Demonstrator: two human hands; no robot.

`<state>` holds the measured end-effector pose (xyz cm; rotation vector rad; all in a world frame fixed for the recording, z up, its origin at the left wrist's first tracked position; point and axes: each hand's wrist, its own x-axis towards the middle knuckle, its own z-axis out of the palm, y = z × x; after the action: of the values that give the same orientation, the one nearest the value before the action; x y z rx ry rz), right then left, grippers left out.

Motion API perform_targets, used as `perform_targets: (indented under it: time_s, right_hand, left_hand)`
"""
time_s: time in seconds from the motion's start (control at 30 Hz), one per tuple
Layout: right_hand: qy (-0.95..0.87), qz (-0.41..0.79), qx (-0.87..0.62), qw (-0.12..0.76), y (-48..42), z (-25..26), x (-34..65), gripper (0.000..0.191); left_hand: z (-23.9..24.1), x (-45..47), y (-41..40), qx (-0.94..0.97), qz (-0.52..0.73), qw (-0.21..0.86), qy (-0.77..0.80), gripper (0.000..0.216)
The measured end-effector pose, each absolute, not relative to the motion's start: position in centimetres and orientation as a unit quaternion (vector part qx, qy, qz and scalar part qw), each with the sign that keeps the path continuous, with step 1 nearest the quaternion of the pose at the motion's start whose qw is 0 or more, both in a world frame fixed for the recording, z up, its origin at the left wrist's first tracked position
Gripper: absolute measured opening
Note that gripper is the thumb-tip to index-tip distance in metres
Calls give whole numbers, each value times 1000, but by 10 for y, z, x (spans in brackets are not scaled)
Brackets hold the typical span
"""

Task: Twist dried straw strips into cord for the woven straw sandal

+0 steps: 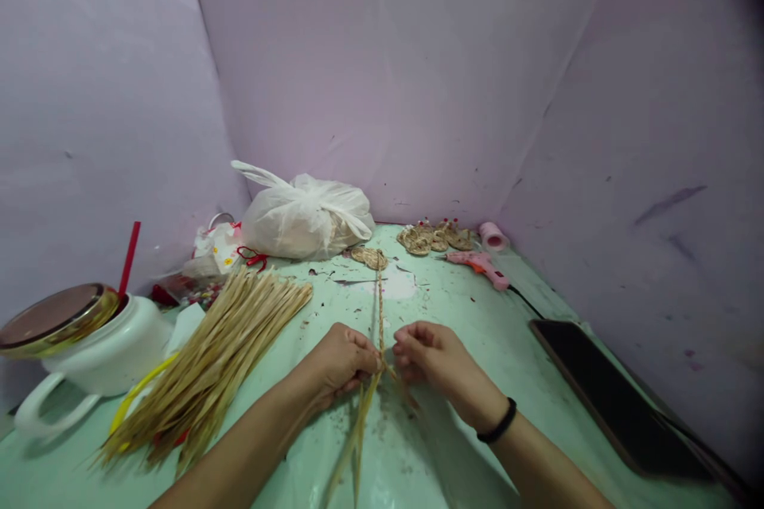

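A thin straw braid [380, 302] runs straight toward me from a small woven straw piece [370, 258] on the table. My left hand [343, 358] pinches the braid at its near end between thumb and fingers. Loose straw strands [361, 433] hang down from there toward me, and one on the right is blurred. Just right of the braid is my right hand [433, 358], wearing a black wristband. Its fingers are curled with thumb and forefinger close together; whether a strand is between them is hidden.
Left of my arm lies a bundle of dry straw strips [220, 358], beside a white mug [128, 342]. At the back are a white plastic bag [307, 219], several woven pieces [433, 237] and a pink tape roll [494, 237]. A pink glue gun [481, 266] and a phone [609, 394] lie right.
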<state>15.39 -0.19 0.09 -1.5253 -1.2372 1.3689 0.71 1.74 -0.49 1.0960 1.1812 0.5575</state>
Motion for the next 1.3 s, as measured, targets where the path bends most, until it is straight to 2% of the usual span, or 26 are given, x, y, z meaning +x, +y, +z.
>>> perform_targets:
  time_s: [0.1,0.2,0.37,0.6,0.67,0.77,0.83,0.97,1.17,1.3]
  right_hand:
    - [-398,674,-539,310,-4,-1,146,10]
    - [-440,634,-562,297,-6,-6,142,10]
    - [-509,552,-572,330,-2,-17,144,12]
    - [-465,593,-554,355,-4,-23,139,17]
    - [-449,610,-552,350,-4,-24,139,19]
    - [-438,626,-551,336,-5,-23,139,21]
    - [-436,629,-550,335,-5,-23,140,21]
    - [-434,633,-541,344,-5,-23,139,19]
    - [-429,630,-548,344,-4,-23,138,18]
    - [-436,626,-545,346,-3,-23,138,18]
  left_hand:
    - [-6,7,17,493,252,660,508,3]
    - [-6,8,18,495,248,659,510,4]
    - [1,6,16,540,214,617,531,7]
    - [12,-16,23,605,112,569,545,12]
    - [11,-32,35,626,139,489,592,16]
    - [9,-61,56,663,245,235,667,17]
    - [7,-76,65,663,261,139,687,18]
    - [4,-79,69,689,226,123,678,19]
    - [-9,-65,66,692,105,-31,713,24]
    - [-13,-68,69,690,98,-48,716,25]
